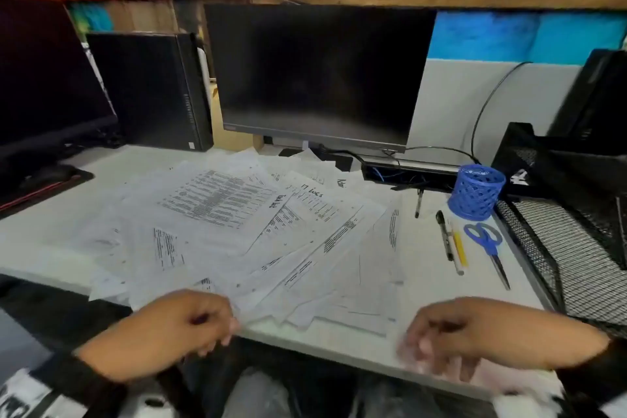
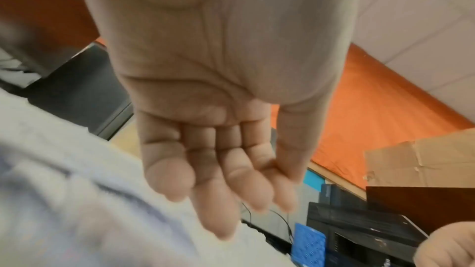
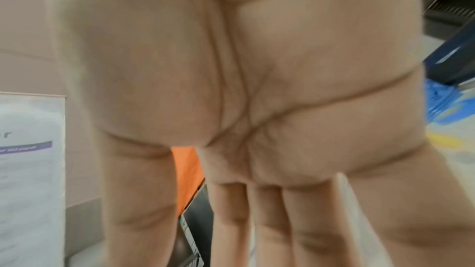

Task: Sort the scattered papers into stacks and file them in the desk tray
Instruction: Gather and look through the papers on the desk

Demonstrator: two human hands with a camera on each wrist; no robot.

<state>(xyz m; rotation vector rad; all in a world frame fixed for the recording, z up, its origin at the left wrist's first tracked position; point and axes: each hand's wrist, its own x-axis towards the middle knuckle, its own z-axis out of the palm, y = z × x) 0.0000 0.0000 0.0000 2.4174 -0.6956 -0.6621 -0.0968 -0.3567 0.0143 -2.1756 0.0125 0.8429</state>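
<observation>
White printed papers (image 1: 237, 231) fanned loose across desk (image 1: 40, 234), black mesh desk tray (image 1: 576, 248) at right edge, left hand (image 1: 176, 329) at near fringe of sheets, fingers relaxed, holding nothing, right hand (image 1: 475, 332) just right of pile, fingers extended, empty

Office desk — monitor (image 1: 319, 75), computer tower (image 1: 152, 88), mesh desk tray (image 1: 573, 231), pen holder (image 1: 475, 192), scattered papers (image 1: 237, 224)

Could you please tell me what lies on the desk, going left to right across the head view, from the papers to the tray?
scattered papers → black pen → yellow pen → blue scissors → black mesh desk tray.
</observation>
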